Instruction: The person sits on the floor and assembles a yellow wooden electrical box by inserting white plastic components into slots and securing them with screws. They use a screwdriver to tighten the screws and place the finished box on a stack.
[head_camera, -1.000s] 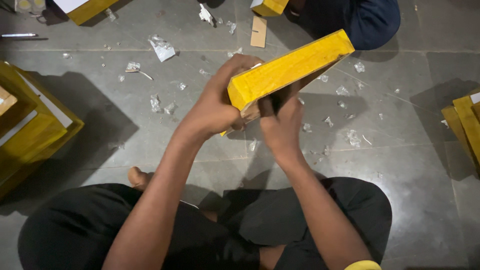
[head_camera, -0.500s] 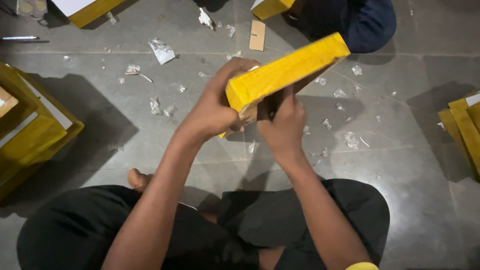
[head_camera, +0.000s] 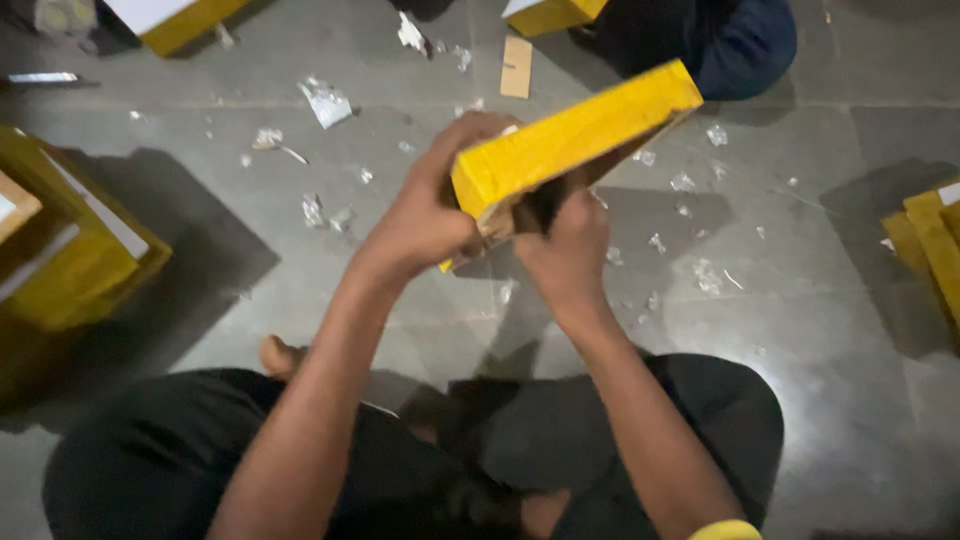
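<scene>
I sit cross-legged on a grey tiled floor and hold a long yellow box (head_camera: 575, 140) up in front of me, tilted with its far end higher. My left hand (head_camera: 430, 215) grips the near end of the box from the left side. My right hand (head_camera: 565, 245) is under the near end, fingers pushed into the box's open dark underside. The fingertips of both hands are hidden by the box.
Yellow boxes stand at the left (head_camera: 70, 250), at the right edge (head_camera: 930, 240) and at the top (head_camera: 175, 20). Torn bits of white paper (head_camera: 325, 100) and a small cardboard strip (head_camera: 516, 67) litter the floor. Another person in dark blue (head_camera: 720, 40) sits opposite.
The box and both hands have shifted very slightly; the grip is the same.
</scene>
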